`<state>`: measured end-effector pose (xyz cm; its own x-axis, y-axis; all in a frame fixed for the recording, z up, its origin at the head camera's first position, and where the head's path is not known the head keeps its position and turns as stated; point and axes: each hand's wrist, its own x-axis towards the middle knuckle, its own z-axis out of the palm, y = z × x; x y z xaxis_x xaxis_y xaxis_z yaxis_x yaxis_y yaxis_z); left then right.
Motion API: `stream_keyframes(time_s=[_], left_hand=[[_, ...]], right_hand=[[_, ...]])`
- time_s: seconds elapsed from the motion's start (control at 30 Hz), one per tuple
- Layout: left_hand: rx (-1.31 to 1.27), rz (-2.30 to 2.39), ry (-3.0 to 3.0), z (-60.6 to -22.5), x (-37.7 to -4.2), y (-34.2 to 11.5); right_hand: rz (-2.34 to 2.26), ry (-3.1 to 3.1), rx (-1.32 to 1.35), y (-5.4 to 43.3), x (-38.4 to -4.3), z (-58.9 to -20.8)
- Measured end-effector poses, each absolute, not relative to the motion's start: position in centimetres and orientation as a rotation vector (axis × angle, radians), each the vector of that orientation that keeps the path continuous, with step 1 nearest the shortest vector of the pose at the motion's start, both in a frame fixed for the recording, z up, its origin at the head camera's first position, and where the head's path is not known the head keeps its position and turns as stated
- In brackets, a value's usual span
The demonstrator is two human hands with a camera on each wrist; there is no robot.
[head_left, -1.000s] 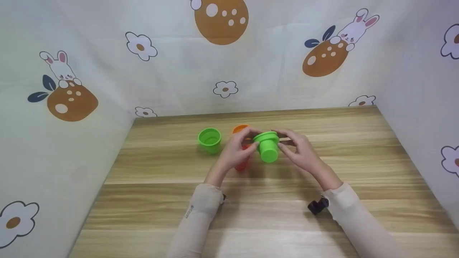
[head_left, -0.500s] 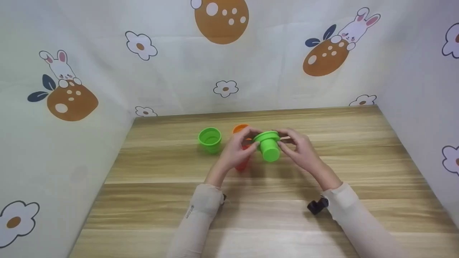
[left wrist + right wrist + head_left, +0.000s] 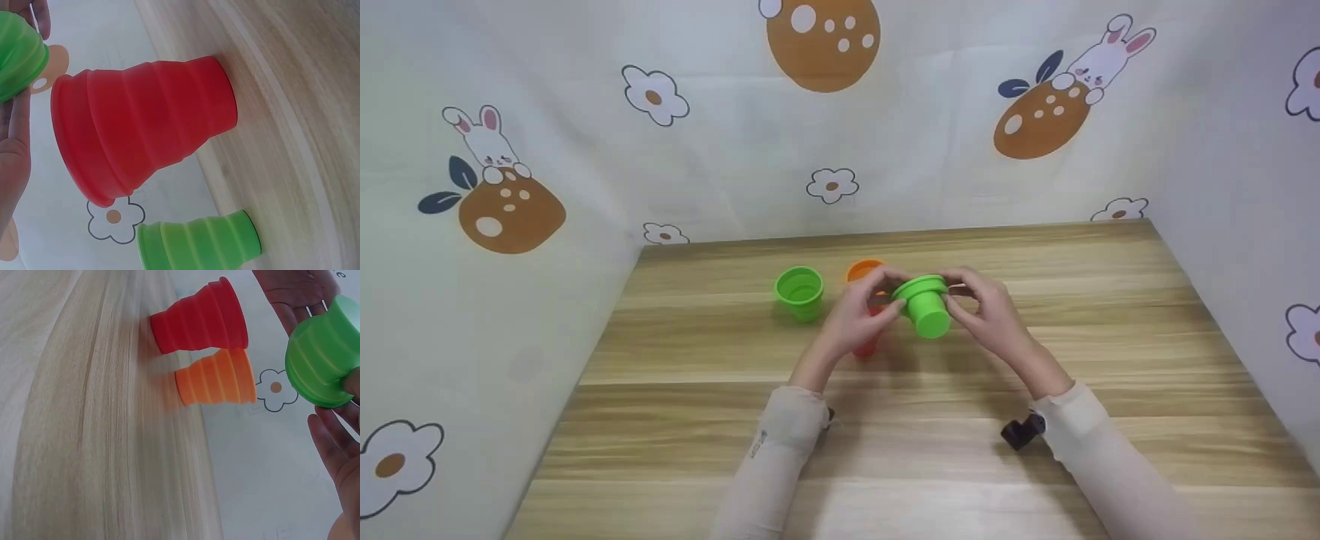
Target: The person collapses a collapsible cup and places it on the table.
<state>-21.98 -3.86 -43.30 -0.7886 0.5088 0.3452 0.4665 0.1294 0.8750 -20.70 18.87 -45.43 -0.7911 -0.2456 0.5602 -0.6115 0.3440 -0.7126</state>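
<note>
Between both hands is a ribbed green collapsible cup (image 3: 930, 313), raised above the table and tipped so its base faces the head camera. My left hand (image 3: 859, 313) pinches its wide rim from the left, thumb in front and fingers behind. On the opposite side my right hand (image 3: 991, 313) grips the rim the same way. A red ribbed cup (image 3: 146, 118) stands upright on the table, mostly covered by the left hand in the head view. Behind that hand an orange cup (image 3: 216, 379) shows its rim. Another green cup (image 3: 799, 294) stands upright further left.
The wood-grain table (image 3: 930, 450) meets a patterned cloth wall (image 3: 735, 150) at the back and sides. A small black device (image 3: 1023, 432) sits at the right sleeve cuff. The red and orange cups stand close together, just left of the held cup.
The held green cup has tilted slightly, its base swinging a little to the right. Both hands keep their hold with barely any shift, and the standing cups have not moved.
</note>
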Motion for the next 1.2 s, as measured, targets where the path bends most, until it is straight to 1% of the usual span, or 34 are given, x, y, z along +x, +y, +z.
stream_keyframes(time_s=[0.47,0.77,1.2], left_hand=[[0.995,1.764,2.308,-43.37,-21.87,-3.7],[1.017,1.582,2.384,-43.28,-21.74,-3.64],[0.991,1.607,2.375,-43.3,-21.82,-3.75]], right_hand=[[1.311,-2.25,0.713,18.8,-20.62,-45.31],[1.141,-2.237,0.761,18.83,-20.65,-45.42],[1.349,-2.247,0.79,18.81,-20.71,-45.55]])
